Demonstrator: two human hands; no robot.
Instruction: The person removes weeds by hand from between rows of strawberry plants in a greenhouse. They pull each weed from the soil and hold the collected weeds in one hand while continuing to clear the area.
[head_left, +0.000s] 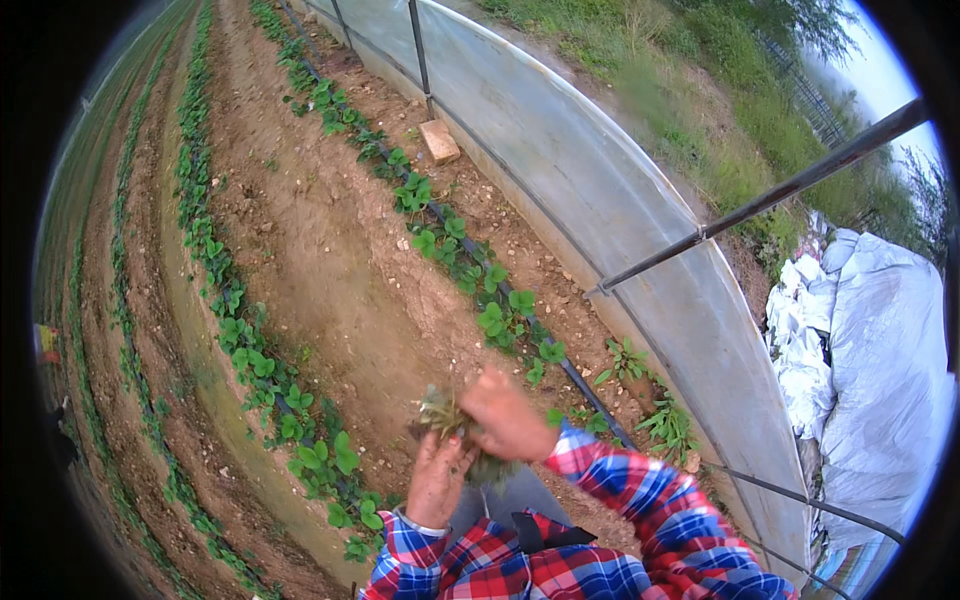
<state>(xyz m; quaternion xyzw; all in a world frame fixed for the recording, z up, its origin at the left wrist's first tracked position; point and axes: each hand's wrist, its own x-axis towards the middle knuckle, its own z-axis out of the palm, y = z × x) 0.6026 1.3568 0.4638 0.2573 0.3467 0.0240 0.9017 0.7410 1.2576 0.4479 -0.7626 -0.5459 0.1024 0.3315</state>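
Near the bottom middle, my left hand (437, 480) holds a bundle of plant material (441, 411), its fingers and thumb closed against the stems. My right hand (507, 417), blurred, is closed beside the top of the bundle; whether it grips some stems is hard to tell. More grey-green leaves (489, 469) hang below the two hands, in front of my grey trousers. Both sleeves are red, blue and white plaid.
Rows of leafy plants (255, 362) run along the soil on both sides, with a black drip hose (581, 386) in the right row. A brick (439, 142), plastic sheeting (570, 172), a metal pole (795, 187) and covered white heaps (885, 375) lie to the right.
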